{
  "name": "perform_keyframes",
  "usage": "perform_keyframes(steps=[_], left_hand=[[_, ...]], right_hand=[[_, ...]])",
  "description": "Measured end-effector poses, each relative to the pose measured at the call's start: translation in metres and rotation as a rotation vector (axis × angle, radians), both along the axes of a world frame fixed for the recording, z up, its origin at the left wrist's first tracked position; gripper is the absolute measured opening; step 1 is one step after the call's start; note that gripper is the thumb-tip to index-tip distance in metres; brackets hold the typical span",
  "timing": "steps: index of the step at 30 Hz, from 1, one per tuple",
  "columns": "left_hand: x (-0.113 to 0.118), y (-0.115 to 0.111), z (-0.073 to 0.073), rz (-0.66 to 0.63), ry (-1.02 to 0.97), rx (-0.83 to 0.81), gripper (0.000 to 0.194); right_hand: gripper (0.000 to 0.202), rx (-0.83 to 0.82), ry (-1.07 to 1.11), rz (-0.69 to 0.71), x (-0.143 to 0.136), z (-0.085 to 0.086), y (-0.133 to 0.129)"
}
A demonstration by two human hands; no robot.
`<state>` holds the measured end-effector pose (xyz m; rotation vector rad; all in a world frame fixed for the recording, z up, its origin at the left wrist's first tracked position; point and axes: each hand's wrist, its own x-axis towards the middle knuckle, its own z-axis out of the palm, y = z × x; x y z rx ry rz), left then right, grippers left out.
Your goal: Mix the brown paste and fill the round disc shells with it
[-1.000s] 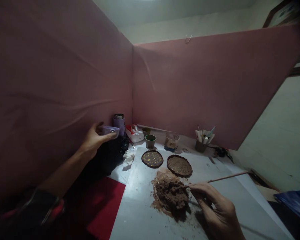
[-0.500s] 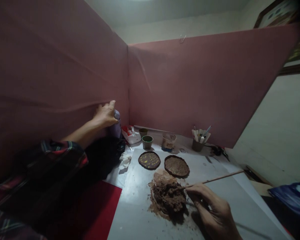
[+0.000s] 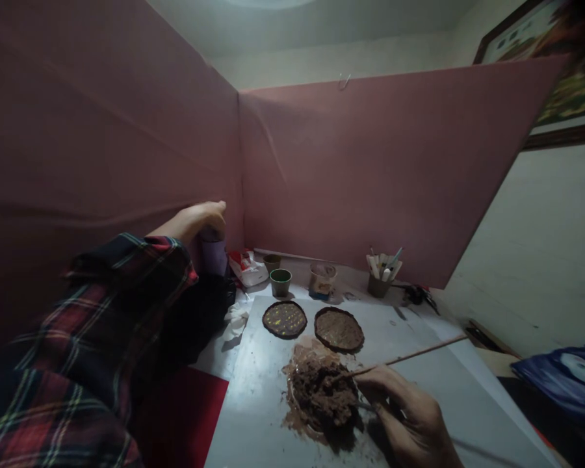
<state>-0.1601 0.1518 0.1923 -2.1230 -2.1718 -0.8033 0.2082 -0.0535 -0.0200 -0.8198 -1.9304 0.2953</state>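
Note:
My left hand reaches out at the far left and is closed over the top of a purple bottle-like container. Low on the right, my right hand pinches a long thin stick, whose near end meets a heap of dark brown, clumpy paste. A second, short grey tool shows under its fingers. Wet brown smears surround the paste on the pale board. Behind the heap lie two flat round pieces with raised dark rims, one dotted yellow, the other plain brown.
Along the back stand a green-lined cup, another cup, a clear tub and a pot of pens. A red-and-white packet and crumpled tissue lie left. Pink panels rise behind.
My left hand has closed over the top of the purple container, its fingers no longer spread. The view has shifted slightly. My right hand stays by the paste with the stick.

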Motion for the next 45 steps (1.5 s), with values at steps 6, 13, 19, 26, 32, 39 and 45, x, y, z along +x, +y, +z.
perform_keyframes(steps=[6, 13, 19, 26, 32, 39, 45], left_hand=[[-0.002, 0.009, 0.000, 0.033, 0.051, -0.077, 0.034], [-0.013, 0.002, -0.012, 0.027, 0.082, -0.016, 0.022], [-0.029, 0.005, -0.023, -0.090, -0.073, 0.086, 0.025], [-0.039, 0.009, -0.023, -0.218, -0.108, 0.134, 0.044], [-0.030, 0.005, -0.025, -0.036, 0.120, 0.161, 0.049], [-0.024, 0.008, -0.022, 0.004, 0.177, 0.203, 0.034], [-0.027, 0.009, -0.026, -0.039, 0.113, 0.282, 0.046]], right_hand=[[0.021, -0.020, -0.009, 0.000, 0.000, -0.002, 0.001], [0.022, 0.001, -0.023, 0.023, 0.000, -0.003, 0.000], [0.023, -0.014, -0.027, 0.041, 0.002, -0.005, 0.000], [0.023, -0.028, -0.045, 0.046, 0.000, -0.004, 0.001], [0.020, -0.059, -0.053, 0.064, -0.001, -0.003, -0.001], [0.017, -0.116, -0.080, 0.044, -0.001, -0.005, 0.000], [0.018, -0.109, -0.111, 0.041, 0.000, -0.005, 0.000]])
